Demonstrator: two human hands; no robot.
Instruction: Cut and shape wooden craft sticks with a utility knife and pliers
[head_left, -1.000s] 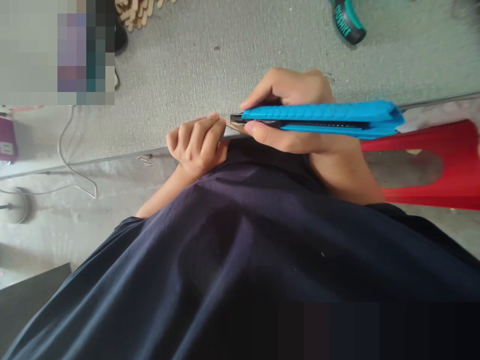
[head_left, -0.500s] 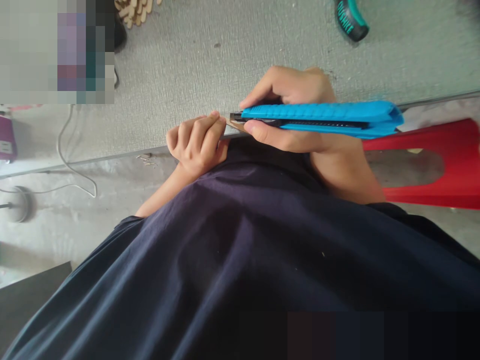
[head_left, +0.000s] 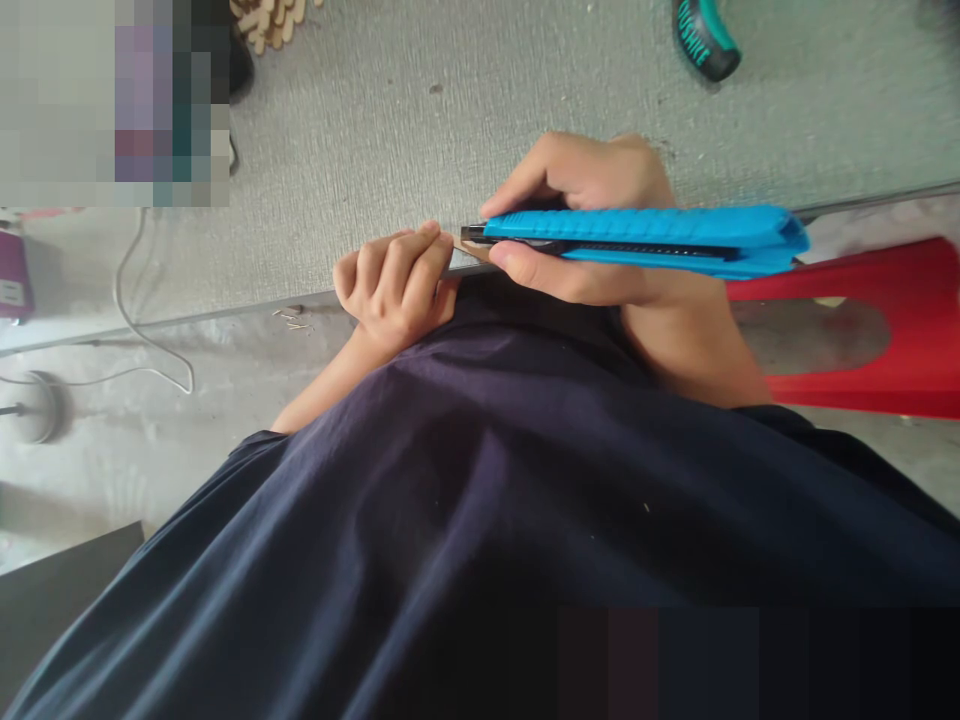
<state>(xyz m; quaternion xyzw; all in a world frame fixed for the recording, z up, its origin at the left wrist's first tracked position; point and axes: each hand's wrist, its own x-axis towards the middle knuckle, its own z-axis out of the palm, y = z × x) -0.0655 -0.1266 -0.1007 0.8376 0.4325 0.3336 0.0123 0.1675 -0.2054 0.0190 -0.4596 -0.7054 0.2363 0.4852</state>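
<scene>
My right hand (head_left: 592,230) grips a bright blue utility knife (head_left: 645,238), its black tip pointing left. That tip rests against a thin tan wooden piece (head_left: 472,252), which sticks out of my left hand (head_left: 394,285). The left hand's fingers are curled closed around the piece, right at the edge of the grey table (head_left: 420,110). Most of the wooden piece is hidden by the fingers and the knife. My dark navy shirt (head_left: 487,520) fills the lower half of the view.
A teal-and-black tool handle (head_left: 701,40) lies on the table at the top right. A pile of wooden sticks (head_left: 270,20) lies at the top left. A red plastic stool (head_left: 862,330) stands at my right. A white cable (head_left: 142,320) runs across the concrete floor.
</scene>
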